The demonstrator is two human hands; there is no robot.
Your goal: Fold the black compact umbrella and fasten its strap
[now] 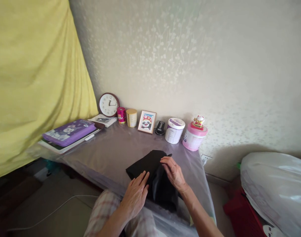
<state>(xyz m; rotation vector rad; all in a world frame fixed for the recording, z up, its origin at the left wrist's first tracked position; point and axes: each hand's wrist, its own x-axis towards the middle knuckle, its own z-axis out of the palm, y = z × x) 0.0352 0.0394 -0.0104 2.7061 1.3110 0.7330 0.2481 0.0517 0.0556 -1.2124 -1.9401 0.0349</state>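
Note:
A black cloth point(147, 164) lies folded near the front edge of a table point(111, 148) covered in clear plastic sheeting. Part of the cloth hangs over the edge toward me. My left hand point(135, 192) lies flat on the cloth's near side, fingers stretched out and together. My right hand point(174, 172) rests on the cloth's right part, fingers bent down onto the fabric near its far edge. Neither hand lifts the cloth.
Along the wall stand a round clock point(108, 104), a pink tin point(121, 115), a gold tin point(131, 118), a framed panda picture point(147, 121), a black device point(160, 128), a white can point(174, 130) and a pink can point(194, 136) with a figurine. A purple case point(68, 132) lies left. A white plastic bag point(276, 184) sits right.

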